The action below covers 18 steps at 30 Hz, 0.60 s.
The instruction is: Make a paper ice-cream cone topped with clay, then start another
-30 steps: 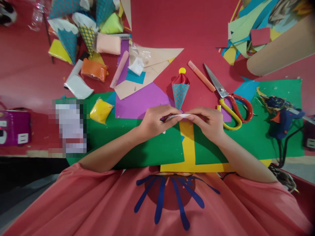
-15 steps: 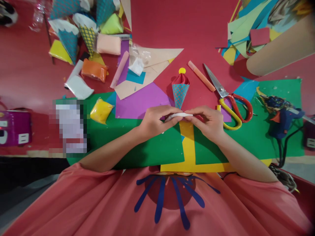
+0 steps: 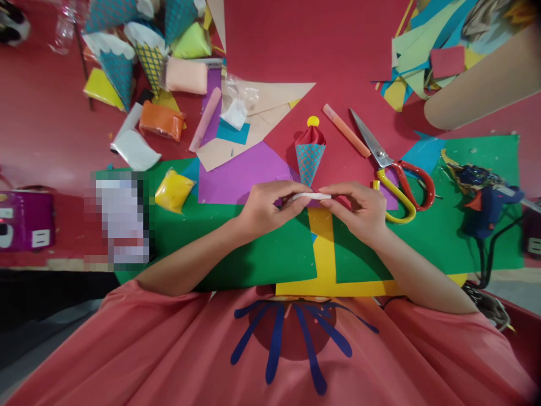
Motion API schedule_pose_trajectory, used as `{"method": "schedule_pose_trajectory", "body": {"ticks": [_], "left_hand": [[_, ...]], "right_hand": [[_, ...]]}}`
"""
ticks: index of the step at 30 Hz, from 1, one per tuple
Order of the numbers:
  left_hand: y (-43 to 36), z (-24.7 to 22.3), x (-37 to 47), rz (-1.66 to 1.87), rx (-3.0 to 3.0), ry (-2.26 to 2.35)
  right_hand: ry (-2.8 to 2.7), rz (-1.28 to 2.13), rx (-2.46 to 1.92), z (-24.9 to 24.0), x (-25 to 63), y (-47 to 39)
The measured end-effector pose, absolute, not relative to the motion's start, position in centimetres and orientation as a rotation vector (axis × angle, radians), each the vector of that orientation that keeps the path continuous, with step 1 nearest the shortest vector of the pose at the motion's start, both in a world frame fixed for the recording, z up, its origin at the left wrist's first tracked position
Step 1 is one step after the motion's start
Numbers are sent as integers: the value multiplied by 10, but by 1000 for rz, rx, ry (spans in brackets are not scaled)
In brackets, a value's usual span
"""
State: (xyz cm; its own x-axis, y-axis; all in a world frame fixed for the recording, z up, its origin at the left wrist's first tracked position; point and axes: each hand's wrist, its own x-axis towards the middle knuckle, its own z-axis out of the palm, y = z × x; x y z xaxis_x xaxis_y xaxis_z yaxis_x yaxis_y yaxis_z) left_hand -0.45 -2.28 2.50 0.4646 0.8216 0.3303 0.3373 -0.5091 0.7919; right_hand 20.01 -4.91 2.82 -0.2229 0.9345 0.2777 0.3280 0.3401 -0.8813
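Observation:
A thin strip of white modelling clay stretches between my two hands above the green paper. My left hand pinches its left end between thumb and fingers, and my right hand does the same at the right end. Just beyond my fingertips lies a small paper ice-cream cone, teal with a red lattice, with folded red paper in its mouth. A yellow dot sits at its top. To the right are scissors with one red and one yellow handle, their blades partly open.
Finished-looking cones with white tops and several clay packets, among them an orange one and a yellow one, lie at left. A glue gun rests at right, below a cardboard tube. Paper scraps are heaped at upper right.
The white strip looks slimmer and slightly straighter between my fingers. My right hand has shifted a touch to the right; the things on the table stay put.

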Motion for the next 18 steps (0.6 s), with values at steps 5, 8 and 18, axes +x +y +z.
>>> {"method": "schedule_pose_trajectory", "body": {"ticks": [5,8,18], "left_hand": [[-23,24,-4,972,2000,897],[-23,25,-4,880,1961,927],[-21,27,-3,725,1541,869]], "right_hand": [[-1735,878,-1120,29,201,-50],[-1712,960,-1113,26,201,-50],[-1783,879,-1076,28,201,-46]]}}
